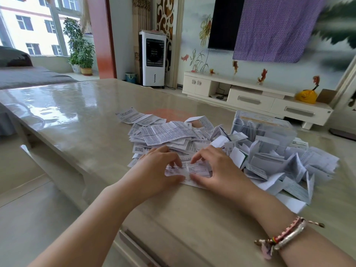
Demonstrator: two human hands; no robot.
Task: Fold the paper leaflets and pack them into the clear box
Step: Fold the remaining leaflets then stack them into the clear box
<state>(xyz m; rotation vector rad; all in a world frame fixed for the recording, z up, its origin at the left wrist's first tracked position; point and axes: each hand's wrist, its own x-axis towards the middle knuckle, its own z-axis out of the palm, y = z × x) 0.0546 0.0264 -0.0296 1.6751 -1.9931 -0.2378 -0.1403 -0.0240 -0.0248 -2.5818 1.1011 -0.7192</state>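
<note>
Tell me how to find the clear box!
Start at the beige table and go to its far right side. Behind the heap of folded leaflets stands the box. It is the only see-through thing there, with leaflets standing upright inside.

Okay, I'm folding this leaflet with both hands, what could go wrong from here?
The leaflet lies at the near edge of the loose pile, so the left hand or right hand may drag neighbouring sheets into the fold. The folded heap crowds the clear box, and pieces could slide off the glossy table.
</note>
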